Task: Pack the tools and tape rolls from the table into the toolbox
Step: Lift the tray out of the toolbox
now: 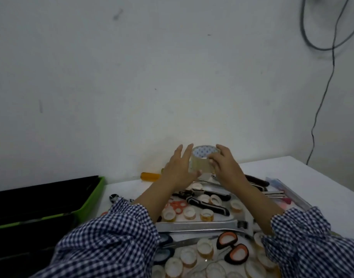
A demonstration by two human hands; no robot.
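Clear tape roll [204, 159] — clasped between left hand [178, 169], right hand [225, 165].

Both forearms reach forward from the bottom edge, each in a blue-and-white checked sleeve pushed up above the wrist. The two hands meet at the middle, raised, with the palms turned toward each other. The left hand [177, 169] has its fingers straight and spread, pointing up and a little to the right. The right hand [225, 164] is curved, the fingers bent inward toward the left one. Together they hold a tape roll [202, 158] between them.
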